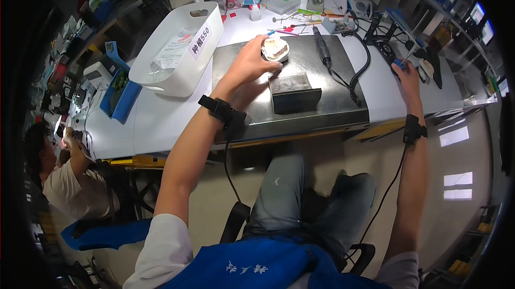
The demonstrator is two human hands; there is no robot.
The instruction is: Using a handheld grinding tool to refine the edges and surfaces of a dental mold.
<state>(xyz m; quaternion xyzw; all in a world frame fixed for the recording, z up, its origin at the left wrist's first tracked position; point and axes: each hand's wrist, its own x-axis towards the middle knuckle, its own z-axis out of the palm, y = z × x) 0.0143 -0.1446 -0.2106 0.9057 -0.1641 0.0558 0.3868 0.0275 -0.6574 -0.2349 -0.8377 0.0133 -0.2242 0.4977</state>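
My left hand is closed round a whitish plaster dental model, with thumb and fingers at its sides. It holds the model over a shiny metal plate, just beyond a dark metal block with a ridged top. To the right of the model, a black handpiece lies on the plate with its cord attached. Far to the right, my right hand has its fingers closed on a small blue object at the table. Its exact kind is too small to tell.
A white plastic bin with papers inside stands left of the plate, beside a blue tray. Behind lie a small white bottle, a clear box and several thin tools. A co-worker sits at far left.
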